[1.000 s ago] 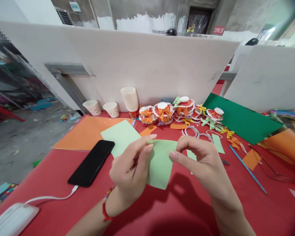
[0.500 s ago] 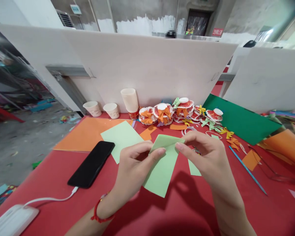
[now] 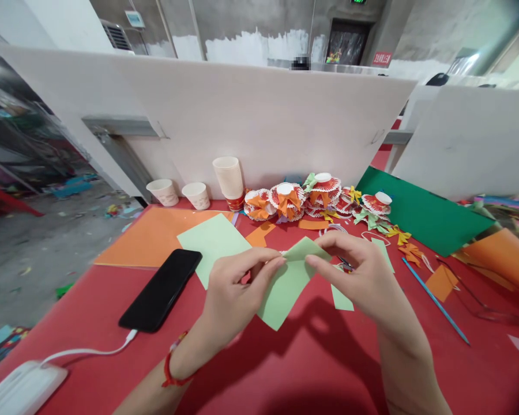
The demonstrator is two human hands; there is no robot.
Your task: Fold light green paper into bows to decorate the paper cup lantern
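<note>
A red tabletop (image 3: 311, 372) carries everything, with an orange sheet (image 3: 142, 237) between nine and ten o'clock of the hands. The left hand (image 3: 237, 288), thumb and forefinger pinched together, grips the nine o'clock edge of a creased green piece (image 3: 286, 285); the right hand (image 3: 363, 275) pinches its upper edge near two o'clock, other fingers curled. The piece is held above the tabletop, between both hands. A black phone (image 3: 161, 291) lies at nine o'clock, a slim blue stick (image 3: 436, 302) at three.
</note>
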